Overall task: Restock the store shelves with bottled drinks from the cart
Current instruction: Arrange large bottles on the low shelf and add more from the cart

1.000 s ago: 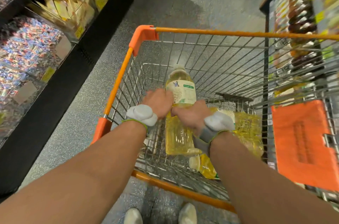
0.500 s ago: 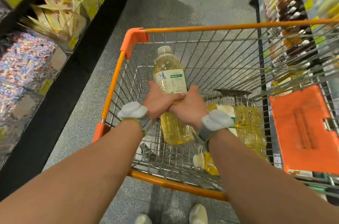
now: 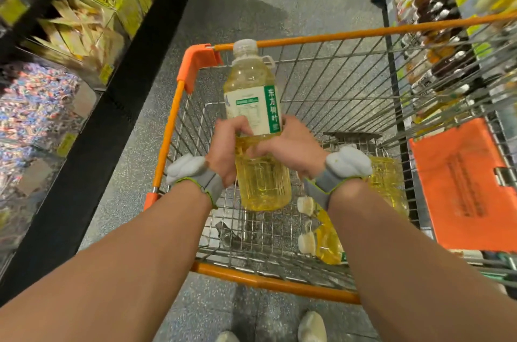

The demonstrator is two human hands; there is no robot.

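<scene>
The full tea bottle (image 3: 251, 81) is being held upright over the shopping cart (image 3: 363, 33), its waist being clasped by left grip (image 3: 226, 145) and right grip (image 3: 292, 149); it is being judged heavy and slippery.

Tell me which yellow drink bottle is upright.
The labelled bottle gripped by the left hand and right hand over the cart; the other bottles lie on their sides in it.

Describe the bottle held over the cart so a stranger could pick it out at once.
Find the orange-rimmed wire cart in the aisle. Above its basket, the left hand and right hand grip one yellow drink bottle around its middle. Unlike the other yellow bottles lying on the cart floor, it is upright, cap up, its white-and-green label showing.
</scene>
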